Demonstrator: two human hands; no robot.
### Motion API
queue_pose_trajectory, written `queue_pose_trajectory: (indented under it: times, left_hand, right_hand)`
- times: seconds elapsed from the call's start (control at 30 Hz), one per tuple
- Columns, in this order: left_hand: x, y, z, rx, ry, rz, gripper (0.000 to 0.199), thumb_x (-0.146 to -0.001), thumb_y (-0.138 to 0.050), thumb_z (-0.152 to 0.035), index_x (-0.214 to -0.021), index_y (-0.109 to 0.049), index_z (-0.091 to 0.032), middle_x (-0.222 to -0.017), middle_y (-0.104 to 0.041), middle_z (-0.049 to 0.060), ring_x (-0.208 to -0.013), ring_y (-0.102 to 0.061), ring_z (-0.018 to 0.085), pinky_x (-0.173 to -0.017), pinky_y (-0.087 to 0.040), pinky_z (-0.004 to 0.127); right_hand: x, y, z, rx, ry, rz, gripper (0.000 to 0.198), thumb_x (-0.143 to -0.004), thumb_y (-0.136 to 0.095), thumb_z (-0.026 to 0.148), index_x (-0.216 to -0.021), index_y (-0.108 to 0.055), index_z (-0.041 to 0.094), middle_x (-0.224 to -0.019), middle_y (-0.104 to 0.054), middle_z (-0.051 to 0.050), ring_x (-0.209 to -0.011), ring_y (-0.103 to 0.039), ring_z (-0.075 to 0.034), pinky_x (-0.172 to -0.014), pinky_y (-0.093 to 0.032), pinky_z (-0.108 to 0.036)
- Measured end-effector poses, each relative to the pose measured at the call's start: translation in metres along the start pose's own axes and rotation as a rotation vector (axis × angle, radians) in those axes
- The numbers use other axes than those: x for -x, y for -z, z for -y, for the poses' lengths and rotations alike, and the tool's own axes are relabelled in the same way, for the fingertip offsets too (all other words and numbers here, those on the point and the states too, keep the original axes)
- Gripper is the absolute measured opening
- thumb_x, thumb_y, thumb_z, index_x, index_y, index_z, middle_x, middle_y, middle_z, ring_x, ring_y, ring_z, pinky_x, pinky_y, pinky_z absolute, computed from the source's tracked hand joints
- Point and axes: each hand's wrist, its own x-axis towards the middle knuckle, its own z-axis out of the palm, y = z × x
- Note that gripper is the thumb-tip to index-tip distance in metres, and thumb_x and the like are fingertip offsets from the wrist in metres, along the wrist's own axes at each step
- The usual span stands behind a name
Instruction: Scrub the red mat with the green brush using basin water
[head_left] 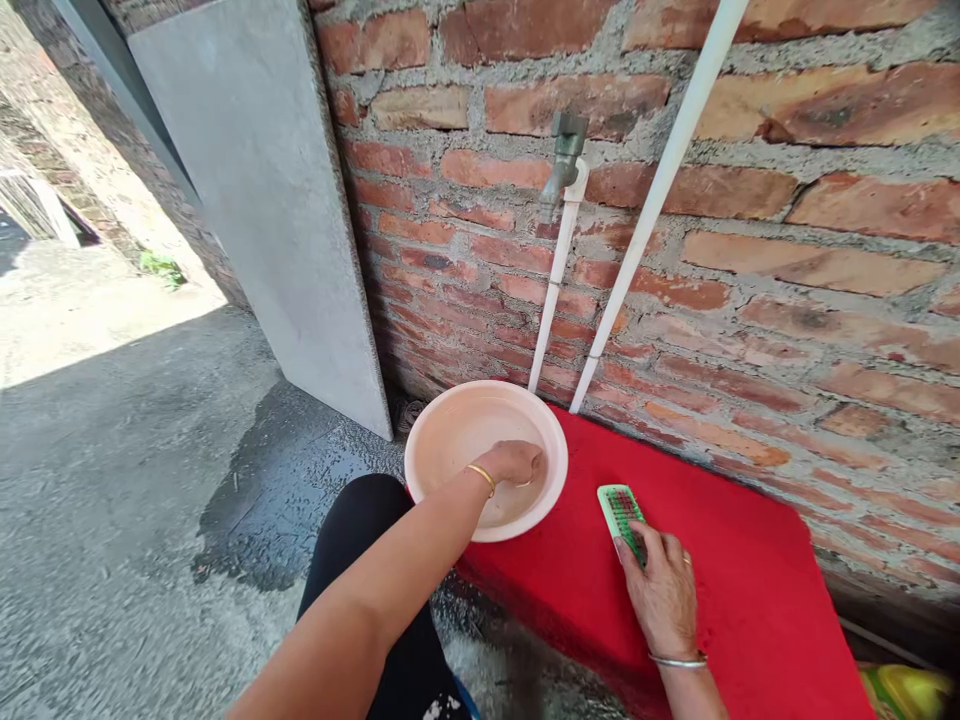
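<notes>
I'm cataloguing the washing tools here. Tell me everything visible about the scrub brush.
The scrub brush is a small oblong brush with a pale green, plastic-looking body and a face of green and red bristles. It lies flat on the red mat, bristles up, just right of the pink basin and apart from it. The right hand rests its fingertips on the brush's near end; its far end is uncovered.
</notes>
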Motion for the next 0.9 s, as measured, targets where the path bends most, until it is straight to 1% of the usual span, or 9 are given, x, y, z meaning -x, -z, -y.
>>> queue_pose_trajectory:
  times: [0.1, 0.2, 0.3, 0.37, 0.47, 0.57, 0.67, 0.8, 0.9]
  left_hand:
    - [-0.002, -0.001, 0.002, 0.018, 0.003, 0.009, 0.030, -0.072, -0.061, -0.018, -0.101, -0.064, -0.023, -0.111, -0.070, 0.005, -0.103, -0.065, 0.027, -0.086, -0.050, 0.036]
    - [-0.003, -0.001, 0.001, 0.011, 0.004, 0.015, 0.031, -0.072, -0.062, -0.018, -0.103, -0.063, -0.024, -0.113, -0.069, 0.004, -0.104, -0.065, 0.026, -0.087, -0.050, 0.035]
    - [-0.001, 0.000, -0.001, -0.010, 0.017, 0.024, 0.032, -0.073, -0.061, -0.018, -0.105, -0.062, -0.025, -0.118, -0.068, 0.004, -0.107, -0.064, 0.025, -0.089, -0.049, 0.035]
    - [-0.001, 0.000, -0.002, -0.017, 0.022, 0.023, 0.031, -0.075, -0.060, -0.018, -0.105, -0.062, -0.025, -0.120, -0.067, 0.005, -0.109, -0.063, 0.026, -0.090, -0.049, 0.036]
    - [-0.001, 0.000, -0.002, -0.014, 0.014, 0.027, 0.032, -0.075, -0.060, -0.019, -0.106, -0.062, -0.025, -0.121, -0.067, 0.006, -0.110, -0.063, 0.027, -0.091, -0.049, 0.038]
    - [-0.003, -0.001, 0.000, -0.008, 0.021, 0.028, 0.034, -0.074, -0.061, -0.019, -0.107, -0.062, -0.025, -0.119, -0.068, 0.005, -0.107, -0.064, 0.027, -0.091, -0.049, 0.038]
    - [-0.005, -0.002, 0.002, -0.002, 0.021, 0.030, 0.035, -0.072, -0.063, -0.018, -0.106, -0.063, -0.024, -0.116, -0.069, 0.005, -0.105, -0.065, 0.026, -0.089, -0.050, 0.037]
    - [-0.005, -0.002, 0.003, 0.010, -0.004, 0.012, 0.032, -0.072, -0.062, -0.017, -0.103, -0.065, -0.024, -0.113, -0.070, 0.005, -0.103, -0.065, 0.027, -0.086, -0.050, 0.036]
    - [-0.002, 0.000, 0.001, 0.012, -0.007, -0.001, 0.030, -0.073, -0.060, -0.016, -0.102, -0.066, -0.023, -0.111, -0.071, 0.006, -0.102, -0.066, 0.028, -0.085, -0.051, 0.037]
  right_hand:
    - [-0.012, -0.001, -0.018, 0.086, -0.069, 0.008, 0.064, -0.092, -0.024, 0.066, -0.106, -0.067, 0.020, -0.087, -0.059, -0.010, -0.073, -0.051, -0.023, -0.070, -0.040, -0.036]
    - [-0.015, 0.007, -0.048, 0.159, -0.171, -0.010, 0.070, -0.089, -0.021, 0.069, -0.106, -0.067, 0.020, -0.082, -0.058, -0.012, -0.067, -0.048, -0.024, -0.066, -0.039, -0.039]
    - [-0.007, 0.022, -0.080, 0.208, -0.325, -0.043, 0.073, -0.084, -0.024, 0.074, -0.109, -0.068, 0.020, -0.079, -0.056, -0.014, -0.065, -0.047, -0.027, -0.061, -0.036, -0.041]
    - [0.002, 0.032, -0.096, 0.214, -0.403, -0.062, 0.076, -0.080, -0.027, 0.077, -0.113, -0.067, 0.022, -0.077, -0.055, -0.015, -0.065, -0.048, -0.031, -0.059, -0.034, -0.043]
    - [0.014, 0.043, -0.108, 0.200, -0.420, -0.074, 0.073, -0.076, -0.030, 0.078, -0.114, -0.065, 0.027, -0.071, -0.050, -0.011, -0.065, -0.049, -0.033, -0.059, -0.033, -0.045]
    - [0.022, 0.048, -0.106, 0.196, -0.380, -0.102, 0.062, -0.077, -0.031, 0.074, -0.107, -0.065, 0.032, -0.065, -0.045, -0.007, -0.063, -0.049, -0.032, -0.060, -0.036, -0.046]
    - [0.029, 0.048, -0.095, 0.190, -0.310, -0.119, 0.059, -0.081, -0.030, 0.073, -0.100, -0.066, 0.030, -0.065, -0.047, -0.007, -0.064, -0.050, -0.032, -0.062, -0.040, -0.047]
    - [0.038, 0.044, -0.072, 0.129, -0.181, -0.091, 0.063, -0.085, -0.029, 0.072, -0.100, -0.065, 0.023, -0.076, -0.058, -0.011, -0.071, -0.054, -0.029, -0.067, -0.042, -0.044]
    - [0.042, 0.036, -0.053, 0.060, -0.078, -0.066, 0.063, -0.087, -0.031, 0.072, -0.102, -0.065, 0.021, -0.087, -0.064, -0.012, -0.079, -0.057, -0.027, -0.072, -0.043, -0.041]
